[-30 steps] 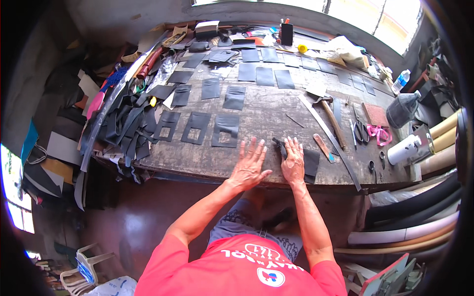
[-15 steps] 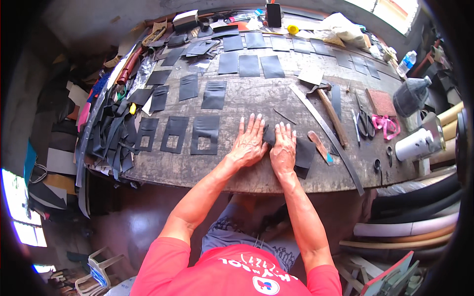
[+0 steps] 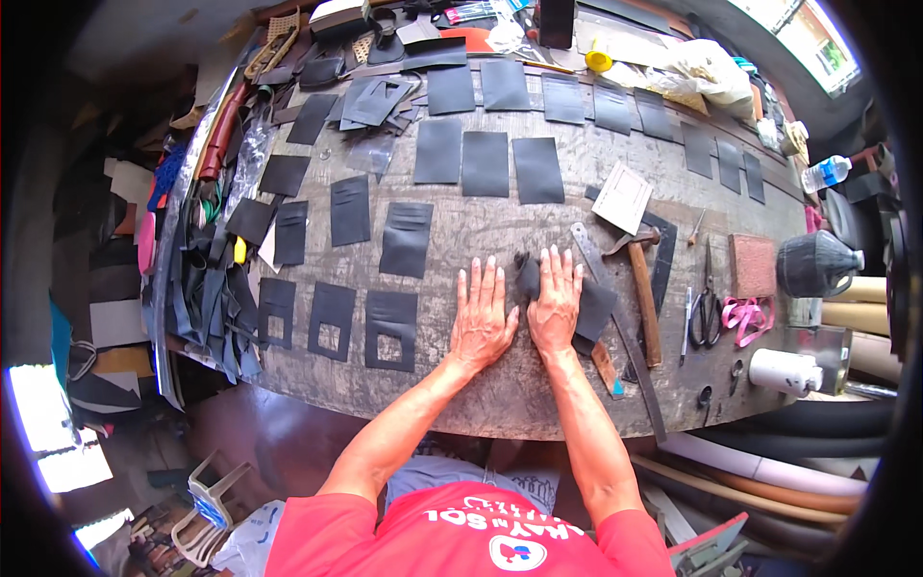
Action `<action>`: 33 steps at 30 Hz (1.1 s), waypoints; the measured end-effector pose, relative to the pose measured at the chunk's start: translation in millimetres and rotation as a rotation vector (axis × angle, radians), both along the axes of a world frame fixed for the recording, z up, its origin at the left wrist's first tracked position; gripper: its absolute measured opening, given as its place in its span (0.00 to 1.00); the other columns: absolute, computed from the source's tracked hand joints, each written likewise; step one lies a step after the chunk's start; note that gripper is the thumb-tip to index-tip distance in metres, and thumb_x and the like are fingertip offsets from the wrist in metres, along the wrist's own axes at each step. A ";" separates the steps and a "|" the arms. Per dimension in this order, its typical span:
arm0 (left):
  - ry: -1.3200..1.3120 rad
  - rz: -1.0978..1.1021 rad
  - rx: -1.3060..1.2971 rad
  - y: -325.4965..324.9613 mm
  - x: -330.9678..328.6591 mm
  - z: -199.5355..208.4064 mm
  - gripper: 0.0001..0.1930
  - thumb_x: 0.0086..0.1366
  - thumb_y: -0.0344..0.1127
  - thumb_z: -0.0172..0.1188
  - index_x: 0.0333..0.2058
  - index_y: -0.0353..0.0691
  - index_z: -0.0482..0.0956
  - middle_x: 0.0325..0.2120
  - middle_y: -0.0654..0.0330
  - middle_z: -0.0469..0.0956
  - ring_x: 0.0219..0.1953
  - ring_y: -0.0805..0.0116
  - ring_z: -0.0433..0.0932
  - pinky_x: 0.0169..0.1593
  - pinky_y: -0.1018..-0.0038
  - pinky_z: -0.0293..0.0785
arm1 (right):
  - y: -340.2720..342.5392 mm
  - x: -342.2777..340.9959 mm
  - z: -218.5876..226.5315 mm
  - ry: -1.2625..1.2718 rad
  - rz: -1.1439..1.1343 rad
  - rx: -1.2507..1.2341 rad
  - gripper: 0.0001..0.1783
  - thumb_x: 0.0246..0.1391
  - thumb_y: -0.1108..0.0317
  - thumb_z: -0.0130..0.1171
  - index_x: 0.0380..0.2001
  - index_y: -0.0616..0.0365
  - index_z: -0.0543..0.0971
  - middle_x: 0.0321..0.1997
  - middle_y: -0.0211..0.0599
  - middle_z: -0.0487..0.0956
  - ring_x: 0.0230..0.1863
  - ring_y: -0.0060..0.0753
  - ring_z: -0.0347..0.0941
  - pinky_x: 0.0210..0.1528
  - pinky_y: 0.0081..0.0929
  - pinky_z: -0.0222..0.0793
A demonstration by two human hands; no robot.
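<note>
My left hand (image 3: 484,319) lies flat on the worn wooden table (image 3: 433,404), fingers stretched and nothing in its grasp. Just beside it, my right hand (image 3: 555,308) rests palm down over a dark leather piece (image 3: 598,310), which shows on both sides of the fingers. A small rumpled black bit (image 3: 527,277) pokes out between the two hands. Underneath the palm, details of the leather are hidden. To the left sit a leather panel with a square window (image 3: 391,317) and a slotted panel (image 3: 407,236). A flat blade tool (image 3: 606,368) lies partly covered by the leather.
Right of my hands are a metal ruler (image 3: 630,337), a hammer (image 3: 644,298), scissors (image 3: 707,313), pink ribbon (image 3: 747,317) and a white container (image 3: 784,372). More dark panels (image 3: 486,163) lie in rows farther back. Black scraps (image 3: 197,298) heap at the left edge.
The view has shifted, so the table sits lower in it. Both hands have slid farther from the near edge, and the leather under the right hand now overlaps the blade tool.
</note>
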State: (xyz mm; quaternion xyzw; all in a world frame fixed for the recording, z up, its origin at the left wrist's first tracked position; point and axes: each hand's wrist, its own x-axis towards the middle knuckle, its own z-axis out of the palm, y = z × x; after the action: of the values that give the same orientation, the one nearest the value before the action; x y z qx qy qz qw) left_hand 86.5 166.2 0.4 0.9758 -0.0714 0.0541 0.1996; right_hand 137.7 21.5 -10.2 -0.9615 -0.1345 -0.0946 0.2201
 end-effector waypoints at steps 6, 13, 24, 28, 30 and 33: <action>0.084 -0.016 0.023 -1.9 6.9 7.5 0.40 0.64 0.48 0.56 0.66 0.23 0.58 0.71 0.36 0.50 0.74 0.35 0.44 0.74 0.41 0.38 | 6.4 3.0 13.0 0.135 -0.016 -0.131 0.49 0.41 0.64 0.67 0.69 0.63 0.63 0.76 0.45 0.59 0.78 0.53 0.46 0.78 0.52 0.37; 0.115 -0.060 0.028 -0.1 9.4 5.5 0.38 0.64 0.46 0.55 0.65 0.23 0.61 0.72 0.37 0.49 0.74 0.31 0.43 0.72 0.36 0.38 | 11.8 2.6 14.1 0.197 -0.034 -0.182 0.52 0.40 0.61 0.67 0.70 0.61 0.60 0.77 0.43 0.56 0.79 0.52 0.43 0.79 0.53 0.35; 0.157 -0.072 0.030 0.2 8.6 -2.7 0.37 0.66 0.47 0.53 0.66 0.26 0.61 0.72 0.38 0.49 0.74 0.31 0.44 0.71 0.35 0.40 | 14.8 5.6 13.0 0.176 -0.053 -0.164 0.48 0.41 0.65 0.58 0.70 0.59 0.61 0.77 0.42 0.58 0.79 0.52 0.45 0.79 0.53 0.35; 0.136 -0.063 -0.002 -0.2 8.0 -2.1 0.34 0.68 0.46 0.50 0.67 0.29 0.61 0.72 0.39 0.49 0.74 0.31 0.45 0.71 0.35 0.41 | 15.9 5.7 13.4 0.153 -0.052 -0.160 0.46 0.42 0.66 0.57 0.70 0.60 0.61 0.76 0.42 0.58 0.79 0.52 0.46 0.78 0.53 0.36; 0.125 -0.057 -0.009 0.4 8.7 0.9 0.32 0.70 0.44 0.48 0.67 0.30 0.61 0.72 0.39 0.50 0.74 0.31 0.45 0.71 0.35 0.41 | 16.1 5.4 12.6 0.140 -0.049 -0.158 0.46 0.43 0.66 0.58 0.70 0.60 0.61 0.76 0.43 0.58 0.78 0.52 0.46 0.78 0.53 0.36; 0.130 -0.062 -0.014 1.2 9.5 4.8 0.31 0.70 0.43 0.47 0.67 0.30 0.62 0.72 0.38 0.50 0.73 0.31 0.46 0.71 0.35 0.42 | 16.6 5.2 12.1 0.128 -0.051 -0.158 0.46 0.43 0.67 0.58 0.70 0.59 0.61 0.76 0.43 0.59 0.78 0.52 0.46 0.78 0.53 0.36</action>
State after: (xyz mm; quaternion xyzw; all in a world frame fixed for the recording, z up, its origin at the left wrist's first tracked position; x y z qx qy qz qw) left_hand 96.0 167.3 5.2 0.9732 -0.0879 -0.0150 0.2121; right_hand 142.8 38.1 1.9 -0.9831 -0.1026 -0.0275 0.1494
